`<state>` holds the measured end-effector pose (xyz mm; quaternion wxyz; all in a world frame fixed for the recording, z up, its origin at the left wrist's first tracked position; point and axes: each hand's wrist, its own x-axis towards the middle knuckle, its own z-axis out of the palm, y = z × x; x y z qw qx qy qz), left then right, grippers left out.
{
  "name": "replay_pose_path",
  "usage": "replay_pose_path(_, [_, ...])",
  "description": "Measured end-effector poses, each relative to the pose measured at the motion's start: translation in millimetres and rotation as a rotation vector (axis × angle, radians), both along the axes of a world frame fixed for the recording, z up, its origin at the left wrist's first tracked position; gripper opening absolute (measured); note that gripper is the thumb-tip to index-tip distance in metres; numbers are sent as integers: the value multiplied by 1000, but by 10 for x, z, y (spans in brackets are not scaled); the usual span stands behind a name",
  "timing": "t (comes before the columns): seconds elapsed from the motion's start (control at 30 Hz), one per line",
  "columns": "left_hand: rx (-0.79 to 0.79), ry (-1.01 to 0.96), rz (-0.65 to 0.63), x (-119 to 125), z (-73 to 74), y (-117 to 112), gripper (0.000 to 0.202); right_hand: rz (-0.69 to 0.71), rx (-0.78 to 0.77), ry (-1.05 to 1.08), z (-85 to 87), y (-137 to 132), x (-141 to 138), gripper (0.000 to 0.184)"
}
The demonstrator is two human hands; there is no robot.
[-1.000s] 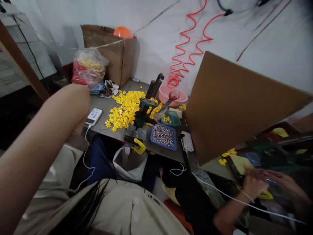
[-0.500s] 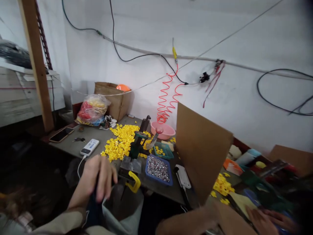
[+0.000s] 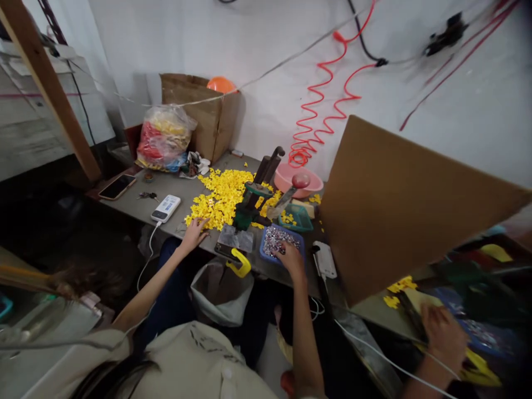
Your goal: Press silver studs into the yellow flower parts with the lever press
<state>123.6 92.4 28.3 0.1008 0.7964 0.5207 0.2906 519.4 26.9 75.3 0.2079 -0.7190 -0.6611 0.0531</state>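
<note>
The left hand lies open, fingers spread, at the edge of a heap of yellow plastic pieces on the worktop. The right hand dips into a blue tray of rhinestones; whether it holds any is hidden.

R hand in blue tray; L hand by yellow pcs

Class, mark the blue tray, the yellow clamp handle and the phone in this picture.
blue tray [image 3: 272, 266], head view, on its front rim
yellow clamp handle [image 3: 240, 263], head view, on its curved middle
phone [image 3: 117, 187], head view, on its screen
</note>
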Motion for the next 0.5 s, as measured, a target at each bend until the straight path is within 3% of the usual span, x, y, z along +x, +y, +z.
replay_pose_path(0.23, [-13, 11, -19, 118, 58, 244, 40, -41, -66, 39, -161, 77, 68, 24])
replay_pose_path(0.37, [-23, -24, -55, 86, 153, 393, 34, -58, -104, 43, -112, 62, 72, 15])
replay_pose_path(0.5, [-28, -190, -10, 41, 241, 581, 30, -107, -96, 35, -51, 25, -3, 14])
